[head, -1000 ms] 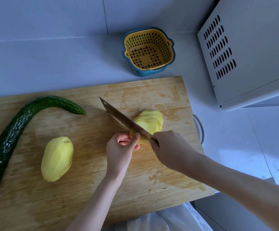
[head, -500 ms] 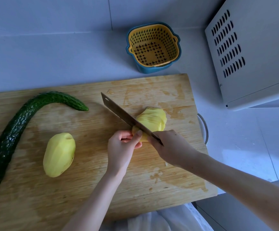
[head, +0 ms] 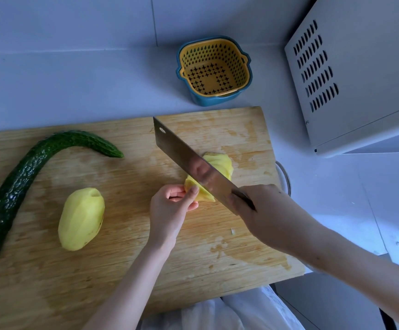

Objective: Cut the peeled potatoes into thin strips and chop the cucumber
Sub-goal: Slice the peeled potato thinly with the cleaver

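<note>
Now left hand (head: 169, 208) fingertips pinching sliced potato (head: 220, 167), cleaver (head: 189, 160) beside

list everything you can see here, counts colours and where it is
cutting board: 1, light wood, on the counter
cucumber: 1, dark green, curved, whole, left part of the board
whole potato: 1, yellow, peeled, uncut, board centre-left
sliced potato: 1, yellow, fanned slices, board right, under the blade
cleaver: 1, steel, slanted over the slices
strainer basket: 1, yellow, nested in a blue bowl, behind the board
vented box: 1, white, top right
counter: 1, pale
left hand: 1, pinches the near end of the slices
right hand: 1, grips the cleaver handle
</note>
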`<state>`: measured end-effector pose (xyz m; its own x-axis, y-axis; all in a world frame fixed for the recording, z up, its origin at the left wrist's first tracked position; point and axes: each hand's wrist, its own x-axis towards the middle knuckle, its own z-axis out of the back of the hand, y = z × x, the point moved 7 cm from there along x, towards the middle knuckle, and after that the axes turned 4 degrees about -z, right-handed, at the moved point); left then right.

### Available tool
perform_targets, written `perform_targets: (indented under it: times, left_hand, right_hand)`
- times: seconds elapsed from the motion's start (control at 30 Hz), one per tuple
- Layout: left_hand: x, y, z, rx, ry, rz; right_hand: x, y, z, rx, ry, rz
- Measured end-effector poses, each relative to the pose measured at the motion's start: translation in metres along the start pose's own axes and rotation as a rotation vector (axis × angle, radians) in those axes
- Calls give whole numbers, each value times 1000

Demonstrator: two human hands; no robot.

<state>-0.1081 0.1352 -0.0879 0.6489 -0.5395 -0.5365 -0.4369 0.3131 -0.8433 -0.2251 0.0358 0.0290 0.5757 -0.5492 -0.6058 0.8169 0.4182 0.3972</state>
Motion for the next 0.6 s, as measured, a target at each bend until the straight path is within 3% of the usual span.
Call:
perform_targets:
  times: [0.6]
  left_hand:
    - [1,1,0,40,13,-7]
  right_hand:
    - [4,3,-2,-82,69,-45]
